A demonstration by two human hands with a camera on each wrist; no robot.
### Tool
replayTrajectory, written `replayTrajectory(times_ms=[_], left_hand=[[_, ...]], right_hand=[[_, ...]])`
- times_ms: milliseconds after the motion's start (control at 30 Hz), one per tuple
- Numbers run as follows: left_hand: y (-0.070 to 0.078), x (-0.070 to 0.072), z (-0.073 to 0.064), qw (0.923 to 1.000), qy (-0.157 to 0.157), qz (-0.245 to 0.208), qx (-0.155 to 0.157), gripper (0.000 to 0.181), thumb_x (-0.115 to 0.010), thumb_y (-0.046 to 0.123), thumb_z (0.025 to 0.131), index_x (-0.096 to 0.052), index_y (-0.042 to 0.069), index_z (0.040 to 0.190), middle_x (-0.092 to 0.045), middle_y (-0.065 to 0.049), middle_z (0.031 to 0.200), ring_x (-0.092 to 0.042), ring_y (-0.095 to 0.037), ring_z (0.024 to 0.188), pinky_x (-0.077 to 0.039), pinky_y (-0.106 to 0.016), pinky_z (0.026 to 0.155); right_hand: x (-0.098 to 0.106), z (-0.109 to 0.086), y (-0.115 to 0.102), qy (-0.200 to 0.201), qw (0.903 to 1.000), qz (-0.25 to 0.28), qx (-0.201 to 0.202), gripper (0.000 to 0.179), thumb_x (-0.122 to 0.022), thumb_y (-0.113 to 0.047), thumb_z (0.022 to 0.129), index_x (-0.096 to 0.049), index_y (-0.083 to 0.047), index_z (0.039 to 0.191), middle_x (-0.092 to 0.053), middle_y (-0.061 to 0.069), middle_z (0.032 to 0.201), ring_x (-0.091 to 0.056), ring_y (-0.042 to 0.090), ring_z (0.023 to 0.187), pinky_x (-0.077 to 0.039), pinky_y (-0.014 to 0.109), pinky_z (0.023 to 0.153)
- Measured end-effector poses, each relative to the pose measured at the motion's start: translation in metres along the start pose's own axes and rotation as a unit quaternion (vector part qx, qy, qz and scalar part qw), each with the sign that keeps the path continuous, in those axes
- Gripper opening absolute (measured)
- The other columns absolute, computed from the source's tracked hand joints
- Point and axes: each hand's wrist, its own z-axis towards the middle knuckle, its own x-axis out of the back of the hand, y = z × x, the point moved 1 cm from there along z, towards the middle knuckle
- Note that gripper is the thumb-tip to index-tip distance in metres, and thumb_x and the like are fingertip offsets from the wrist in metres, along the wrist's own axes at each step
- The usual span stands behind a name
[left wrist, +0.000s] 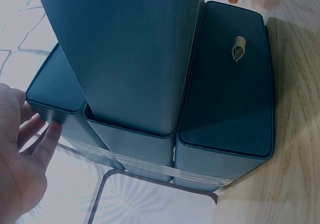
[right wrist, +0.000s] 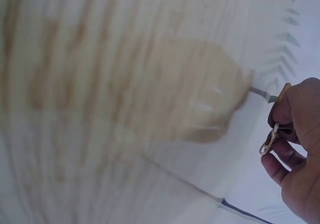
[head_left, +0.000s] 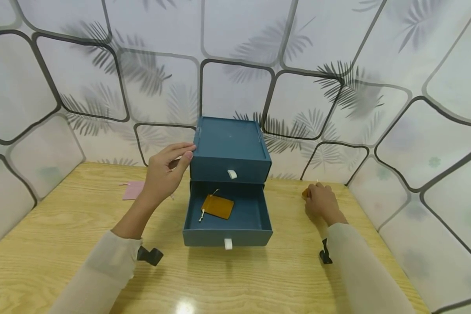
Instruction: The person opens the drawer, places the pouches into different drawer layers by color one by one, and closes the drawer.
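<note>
Right hand (head_left: 322, 200) pinches a mustard pouch (head_left: 305, 194) on the right side of the table (head_left: 290, 270), can't tell if lifted; left hand (head_left: 162, 174) isn't gripping, fingertips against upper left edge of blue drawer box (head_left: 231, 141). Open drawer (head_left: 253, 218) holds a second pouch (head_left: 218, 206), pink pouch (head_left: 132, 191) left of box

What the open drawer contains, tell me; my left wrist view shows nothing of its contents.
Observer: In the head view, an orange pouch lies inside the open drawer.
Operator: Now report what lies on the table left of the blue cabinet.
Observer: A pink item lies there, partly hidden by the left hand in the head view.
Operator: Describe the orange item in the right hand; I catch only a sliver.
Observer: A pale cord shows beside it in the right wrist view.
</note>
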Motion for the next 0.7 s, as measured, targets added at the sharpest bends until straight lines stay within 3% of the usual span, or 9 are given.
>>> replayTrajectory(times_ms=[433, 700], left_hand=[[0.001, 0.000, 0.000, 0.9999, 0.001, -0.012, 0.009, 0.026, -0.064, 0.001, 0.100, -0.074, 0.002, 0.124, -0.070, -0.009, 0.126, -0.066, -0.010, 0.107, -0.055, -0.013, 0.086], [0.003, 0.000, 0.001, 0.9999, 0.007, -0.012, 0.006, 0.025, -0.065, 0.000, 0.099, -0.075, 0.002, 0.122, -0.070, -0.010, 0.125, -0.067, -0.012, 0.105, -0.055, -0.012, 0.084]], right_hand=[[0.009, 0.002, -0.008, 0.038, 0.9968, -0.011, 0.069, 0.009, -0.053, -0.003, 0.092, -0.057, -0.005, 0.085, -0.051, 0.012, 0.081, -0.039, 0.030, 0.071, -0.032, 0.041, 0.067], [0.019, -0.003, -0.019, 0.049, 0.9949, -0.031, 0.083, 0.015, -0.051, -0.003, 0.096, -0.062, -0.007, 0.087, -0.053, 0.009, 0.082, -0.037, 0.028, 0.069, -0.031, 0.039, 0.067]])
